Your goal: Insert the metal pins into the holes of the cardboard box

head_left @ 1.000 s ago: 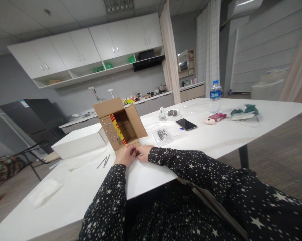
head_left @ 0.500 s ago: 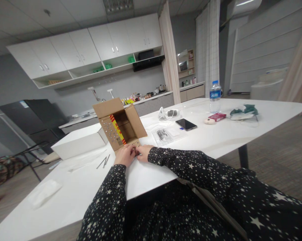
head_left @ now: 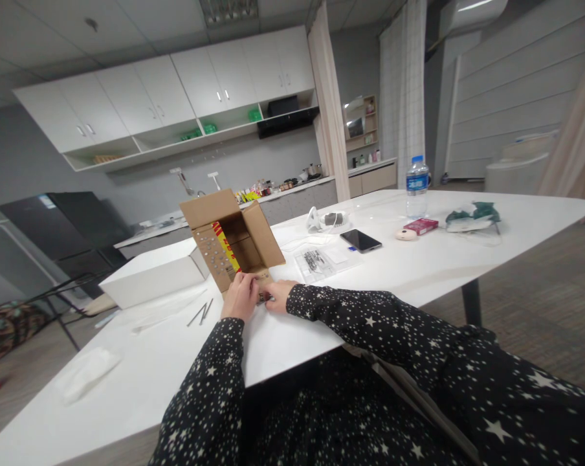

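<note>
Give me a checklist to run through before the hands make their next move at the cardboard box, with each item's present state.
1. Cardboard box lies on its side with flaps spread, opening toward the person: ok.
2. Left hand rests on the box's lower flap: ok.
3. Right hand is on the table at the flap's edge, beside a small dark piece: ok.
4. Whether either hand grips that piece: cannot tell, too small.
5. Two thin metal rods lie apart from the hands, to the left hand's side: ok.
6. Clear bag of small parts lies beyond the right hand, untouched: ok.
</note>
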Demonstrator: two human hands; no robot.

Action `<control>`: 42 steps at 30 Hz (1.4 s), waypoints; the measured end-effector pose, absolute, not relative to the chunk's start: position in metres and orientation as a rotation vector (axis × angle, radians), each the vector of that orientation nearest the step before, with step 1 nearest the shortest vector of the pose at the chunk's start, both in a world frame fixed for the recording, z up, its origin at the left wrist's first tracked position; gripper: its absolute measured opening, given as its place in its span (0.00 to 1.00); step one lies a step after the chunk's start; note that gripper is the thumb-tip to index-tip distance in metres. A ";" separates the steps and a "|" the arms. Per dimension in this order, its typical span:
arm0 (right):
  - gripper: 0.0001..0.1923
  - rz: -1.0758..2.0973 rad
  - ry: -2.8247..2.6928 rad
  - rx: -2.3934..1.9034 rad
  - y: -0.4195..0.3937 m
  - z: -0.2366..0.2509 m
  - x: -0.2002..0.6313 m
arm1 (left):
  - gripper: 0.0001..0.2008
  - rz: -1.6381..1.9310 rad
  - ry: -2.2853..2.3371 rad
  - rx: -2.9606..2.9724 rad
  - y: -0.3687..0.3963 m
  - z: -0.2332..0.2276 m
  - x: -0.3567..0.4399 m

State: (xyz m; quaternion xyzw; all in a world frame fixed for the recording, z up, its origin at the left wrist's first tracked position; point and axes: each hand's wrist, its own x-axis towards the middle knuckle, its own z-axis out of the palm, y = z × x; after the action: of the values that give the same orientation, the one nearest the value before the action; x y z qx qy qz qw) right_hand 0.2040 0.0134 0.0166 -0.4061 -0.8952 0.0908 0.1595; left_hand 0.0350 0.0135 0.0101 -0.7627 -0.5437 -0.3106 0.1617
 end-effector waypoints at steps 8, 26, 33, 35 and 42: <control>0.14 0.264 -2.562 -1.231 0.012 0.019 0.202 | 0.09 -1.248 -1.433 -1.944 0.010 0.017 0.035; 0.14 0.278 -2.555 -1.214 0.015 0.016 0.202 | 0.15 -1.033 -1.654 -1.977 0.018 0.009 0.023; 0.14 0.280 -2.560 -1.166 0.015 0.016 0.205 | 0.16 -1.118 -1.713 -1.916 0.015 0.014 0.025; 0.14 0.280 -2.565 -1.166 0.015 0.016 0.205 | 0.16 -1.103 -1.724 -1.921 0.016 0.013 0.024; 0.15 0.279 -2.560 -1.171 0.016 0.014 0.204 | 0.17 -0.936 -1.772 -1.961 0.019 0.010 0.022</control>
State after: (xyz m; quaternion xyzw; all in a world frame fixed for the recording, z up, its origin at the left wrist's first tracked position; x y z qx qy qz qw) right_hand 0.2042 0.0163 0.0145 -0.4089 -0.8940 0.0974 0.1555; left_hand 0.0222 0.0187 0.0097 -0.6893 -0.6232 -0.3290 0.1681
